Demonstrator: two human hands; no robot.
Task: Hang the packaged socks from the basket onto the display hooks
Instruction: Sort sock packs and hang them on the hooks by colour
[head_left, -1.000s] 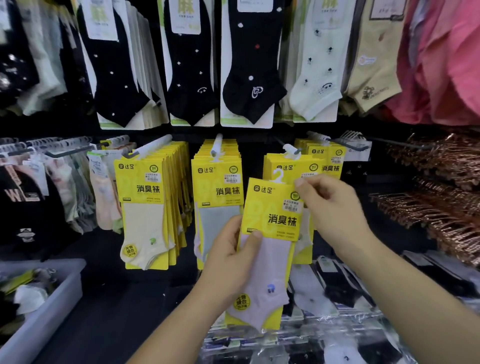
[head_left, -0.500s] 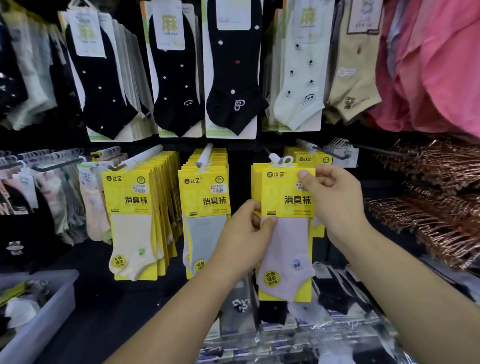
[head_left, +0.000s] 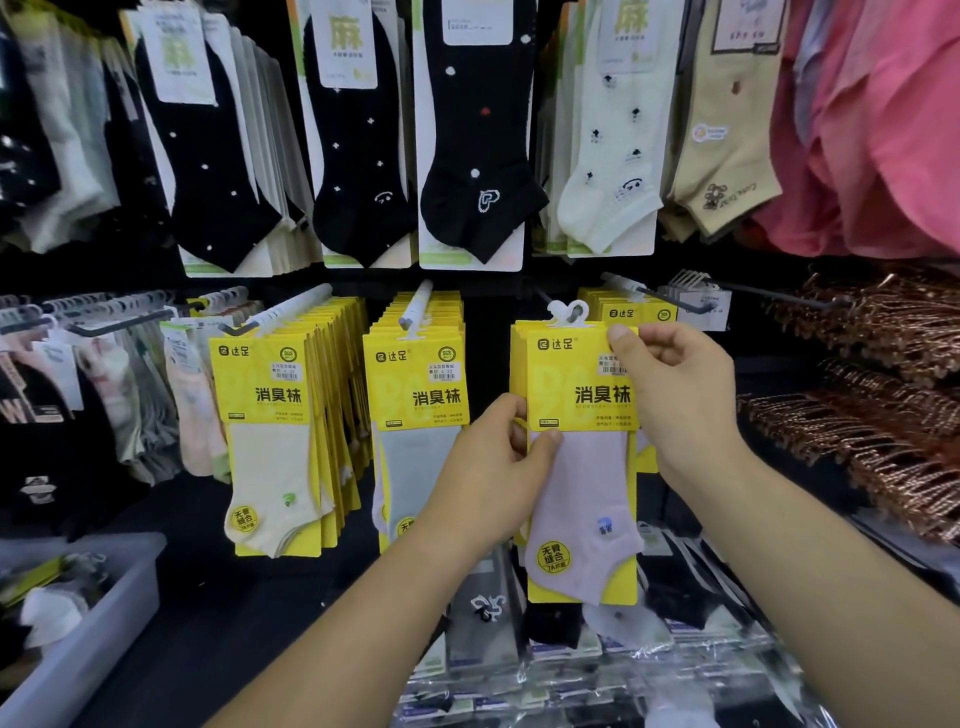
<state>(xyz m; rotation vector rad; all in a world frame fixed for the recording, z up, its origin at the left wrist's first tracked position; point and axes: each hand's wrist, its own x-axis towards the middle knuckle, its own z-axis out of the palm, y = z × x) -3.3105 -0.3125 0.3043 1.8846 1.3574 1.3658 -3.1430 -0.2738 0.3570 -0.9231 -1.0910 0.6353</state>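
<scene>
A yellow sock pack (head_left: 582, 467) with a pale lilac sock is at the front of the third yellow stack; its white hanger tab (head_left: 569, 313) sits at the tip of the display hook. My left hand (head_left: 498, 467) pinches the pack's left edge at mid height. My right hand (head_left: 675, 395) grips its upper right corner. Two more hooks to the left carry yellow packs with a cream sock (head_left: 270, 441) and a grey sock (head_left: 415, 415). The grey basket (head_left: 98, 623) with loose packs stands at the lower left.
Black, white and beige socks (head_left: 478, 135) hang in the row above. Pink garments (head_left: 883, 130) hang top right. Copper-coloured hangers (head_left: 883, 389) fill racks on the right. Bagged socks (head_left: 597, 665) lie on the shelf below my arms. Other socks (head_left: 104, 389) hang at left.
Both hands lifted the lilac sock pack up and back from a tilted position below the hook. It now hangs straight against the third stack, its tab at the hook's tip.
</scene>
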